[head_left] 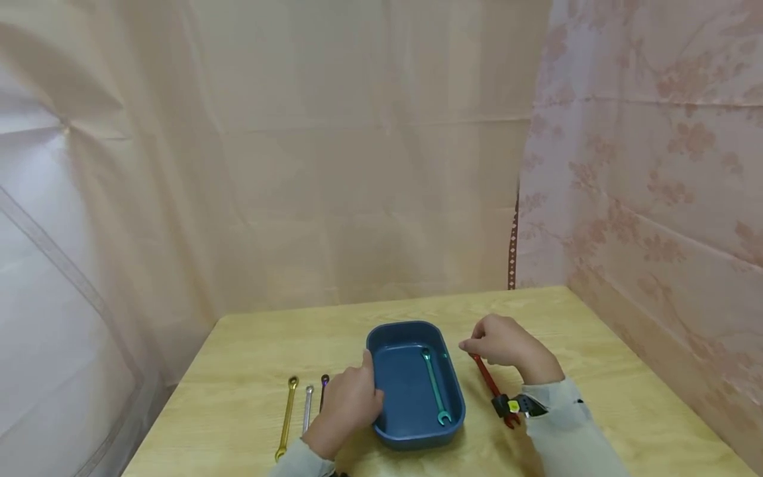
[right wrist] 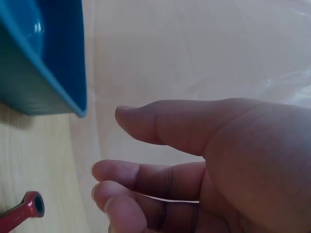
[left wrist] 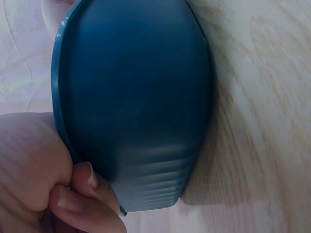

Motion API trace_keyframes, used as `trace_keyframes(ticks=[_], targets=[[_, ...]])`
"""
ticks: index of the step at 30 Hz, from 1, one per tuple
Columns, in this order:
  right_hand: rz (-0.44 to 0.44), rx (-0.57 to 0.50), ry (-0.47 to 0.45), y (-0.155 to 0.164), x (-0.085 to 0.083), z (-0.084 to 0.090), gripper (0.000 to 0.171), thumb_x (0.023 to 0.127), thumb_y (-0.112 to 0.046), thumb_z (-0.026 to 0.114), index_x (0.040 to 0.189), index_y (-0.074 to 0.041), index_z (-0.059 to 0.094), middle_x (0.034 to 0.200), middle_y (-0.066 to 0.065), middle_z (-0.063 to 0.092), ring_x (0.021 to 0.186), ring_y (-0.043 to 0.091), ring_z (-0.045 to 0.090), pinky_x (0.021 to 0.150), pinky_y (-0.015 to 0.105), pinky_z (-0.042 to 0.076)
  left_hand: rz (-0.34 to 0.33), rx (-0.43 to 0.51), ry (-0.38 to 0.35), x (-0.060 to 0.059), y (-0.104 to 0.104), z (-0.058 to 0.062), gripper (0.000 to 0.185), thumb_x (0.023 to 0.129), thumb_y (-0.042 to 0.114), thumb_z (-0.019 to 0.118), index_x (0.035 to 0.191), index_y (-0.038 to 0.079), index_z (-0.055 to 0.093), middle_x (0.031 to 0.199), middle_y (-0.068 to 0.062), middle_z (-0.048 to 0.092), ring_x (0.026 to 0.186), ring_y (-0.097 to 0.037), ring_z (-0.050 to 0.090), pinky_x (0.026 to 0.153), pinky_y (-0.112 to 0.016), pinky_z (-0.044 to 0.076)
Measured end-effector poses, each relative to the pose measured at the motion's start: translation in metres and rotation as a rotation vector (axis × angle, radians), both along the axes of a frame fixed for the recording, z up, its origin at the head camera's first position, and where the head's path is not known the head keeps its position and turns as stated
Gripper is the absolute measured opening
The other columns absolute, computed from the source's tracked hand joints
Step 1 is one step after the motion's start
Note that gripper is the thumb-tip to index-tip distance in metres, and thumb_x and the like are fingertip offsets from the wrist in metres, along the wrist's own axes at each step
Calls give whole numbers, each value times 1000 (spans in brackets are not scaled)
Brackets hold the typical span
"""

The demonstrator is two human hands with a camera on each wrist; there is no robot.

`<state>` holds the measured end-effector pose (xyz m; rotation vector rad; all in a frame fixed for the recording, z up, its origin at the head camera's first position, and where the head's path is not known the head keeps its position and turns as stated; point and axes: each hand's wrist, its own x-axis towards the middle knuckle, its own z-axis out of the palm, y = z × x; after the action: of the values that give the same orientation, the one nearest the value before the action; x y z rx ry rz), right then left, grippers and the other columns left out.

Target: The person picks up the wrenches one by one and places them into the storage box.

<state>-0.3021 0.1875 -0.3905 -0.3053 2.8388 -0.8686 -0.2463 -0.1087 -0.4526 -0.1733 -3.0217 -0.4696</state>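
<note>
A deep blue rectangular tray (head_left: pixel 411 442) stands on the table. My left hand (head_left: pixel 350 399) grips its left wall, thumb over the rim and fingers curled against the outside, as the left wrist view shows. Inside the tray, toward its right side, lies a green combination wrench (head_left: pixel 434 385). My right hand (head_left: pixel 507 341) is above the table to the right of the tray. Its thumb and fingers (right wrist: pixel 165 177) are apart, with nothing between them in the right wrist view. Below it a red combination wrench (head_left: pixel 487 377) lies on the table, partly hidden by the wrist strap.
Left of my left hand, a gold wrench (head_left: pixel 287 417), a silver wrench (head_left: pixel 308 405) and a dark purple wrench (head_left: pixel 324 382) lie side by side, the last partly covered by the hand. Curtains (head_left: pixel 369 165) hang behind the wooden table (head_left: pixel 256 344) and along its right side.
</note>
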Motion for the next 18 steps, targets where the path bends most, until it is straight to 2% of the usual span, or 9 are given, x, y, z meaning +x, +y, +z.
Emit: trace_keyframes(ticks=[6, 18], targets=[[-13, 15, -16, 4, -4, -12, 28, 94, -32, 75, 95, -5, 74, 92, 8, 74, 76, 22, 69, 69, 42, 57, 1, 5, 8, 2, -1, -7, 78, 89, 28, 70, 156, -1, 40, 57, -2, 51, 47, -18, 46, 44, -33, 36], [-45, 41, -42, 15, -15, -20, 31, 94, -36, 75, 94, -4, 75, 90, 10, 73, 78, 22, 69, 69, 45, 55, -6, -5, 44, -4, -3, -3, 78, 89, 28, 70, 155, -2, 41, 59, -1, 50, 48, -19, 46, 44, -34, 36]])
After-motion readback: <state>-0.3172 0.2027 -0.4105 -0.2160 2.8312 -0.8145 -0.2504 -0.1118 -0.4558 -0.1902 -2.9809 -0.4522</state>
